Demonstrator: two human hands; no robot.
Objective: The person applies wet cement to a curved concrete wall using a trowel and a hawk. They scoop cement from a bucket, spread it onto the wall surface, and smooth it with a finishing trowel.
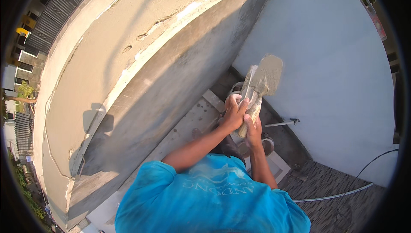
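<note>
Both hands are raised together in front of me, between a grey wall and a pale wall. My left hand (234, 111) grips a long narrow float (248, 84) by its pale handle. My right hand (254, 131), just below it, is closed on the mortar-caked handle of a trowel (267, 75). The trowel's blade points up and carries a heap of wet grey mortar. Blade and float lie against each other. My blue shirt (205, 198) fills the lower middle.
A grey rendered parapet wall (171, 83) with a cracked cement top (128, 32) runs along the left. A pale painted wall (334, 70) stands on the right, with a small tap (283, 123). A white pipe (338, 195) and a black cable (372, 160) cross the patterned floor (338, 181).
</note>
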